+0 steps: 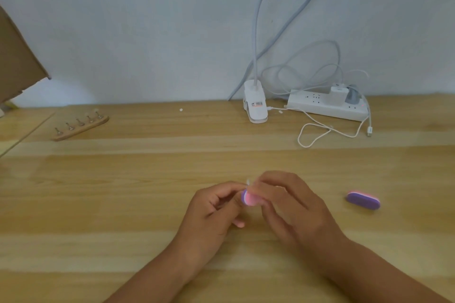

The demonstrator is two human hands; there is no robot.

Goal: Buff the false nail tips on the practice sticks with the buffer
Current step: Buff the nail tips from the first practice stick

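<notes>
Right, both hands are meeting at the near centre of the worktop [123, 179], fingertips almost touching. The left hand [216, 209] is curling its fingers inward, w/ thumb & index pinching what seems to be a small clear nail tip [248, 181], though motion blur is making that hard to read. The right hand [290, 206] is gripping a pink-and-purple buffer [248, 198], its fingers wrapping over the top, so only the rounded left end is showing between the two hands. The buffer is sitting just below the nail tip & right against the left fingertips. Both forearms are coming in from the bottom edge, angling toward each other. A second buffer [363, 200], purple w/ a pink edge, is lying flat on the worktop well to the right of the right hand. At far left, a wooden holder [98, 122] is lying at a slant, carrying a row of five practice sticks [80, 122] standing upright, approx. evenly spaced. Along the back edge, a white clip lamp [256, 106] is standing by the wall [147, 32], its neck rising out of view. Just to its right a white power strip [327, 106] is lying w/ plugs in it, & a thin white cable [320, 133] is looping in front of it. Brown cardboard [17, 56] is leaning in at the upper left.
</notes>
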